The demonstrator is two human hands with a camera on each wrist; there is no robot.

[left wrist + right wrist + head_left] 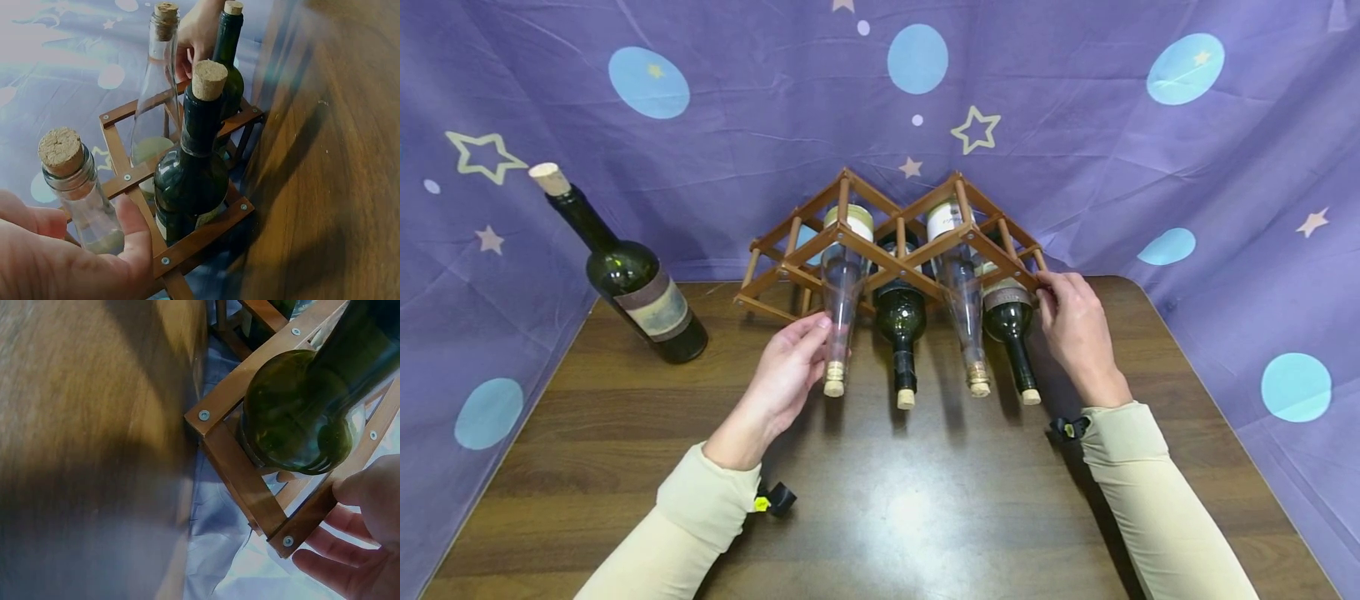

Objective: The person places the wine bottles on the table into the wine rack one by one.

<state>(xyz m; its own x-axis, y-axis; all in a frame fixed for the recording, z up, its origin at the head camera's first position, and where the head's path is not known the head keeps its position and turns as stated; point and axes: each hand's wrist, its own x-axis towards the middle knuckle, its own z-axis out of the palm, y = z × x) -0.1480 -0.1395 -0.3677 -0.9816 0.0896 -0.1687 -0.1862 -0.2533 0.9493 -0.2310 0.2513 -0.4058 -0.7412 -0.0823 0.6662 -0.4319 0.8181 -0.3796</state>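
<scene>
A wooden lattice wine rack (902, 271) stands at the table's back edge, with bottles lying in it, corked necks toward me. My left hand (784, 362) holds the leftmost clear glass bottle (842, 304), thumb on one side and fingers behind it. In the left wrist view its cork (60, 152) rises above the thumb. My right hand (1077, 329) pinches the rack's right end, thumb on the rail in the right wrist view. Beside that hand lies a green bottle (1009, 317). Another dark green bottle (901, 317) and a second clear bottle (961, 292) lie between the hands.
A corked green wine bottle (643, 292) with a beige label stands upright at the table's left. The rack stands close to a purple curtain (805, 100) with stars and dots. Brown wooden table (925, 508) extends in front of the rack.
</scene>
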